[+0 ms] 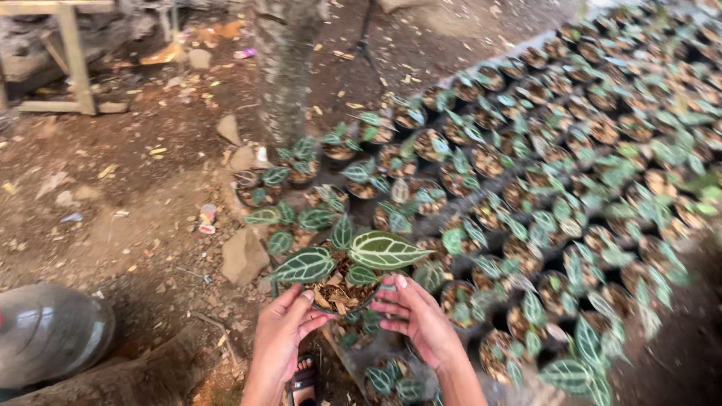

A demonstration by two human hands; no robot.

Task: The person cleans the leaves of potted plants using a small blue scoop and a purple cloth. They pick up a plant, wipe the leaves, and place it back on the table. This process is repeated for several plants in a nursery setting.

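I hold a small black pot between both hands, low in the middle of the head view. It carries a plant with dark green, white-veined leaves and brown chips on its soil. My left hand cups the pot's left side, thumb on the rim. The fingers of my right hand wrap the pot's right side. The pot hangs just above the near end of a wide bed of similar potted plants.
A tree trunk rises behind the pots. Stones and litter lie on the bare dirt at left. A wooden frame stands at far left. A grey rounded object is at lower left. My sandalled foot shows below.
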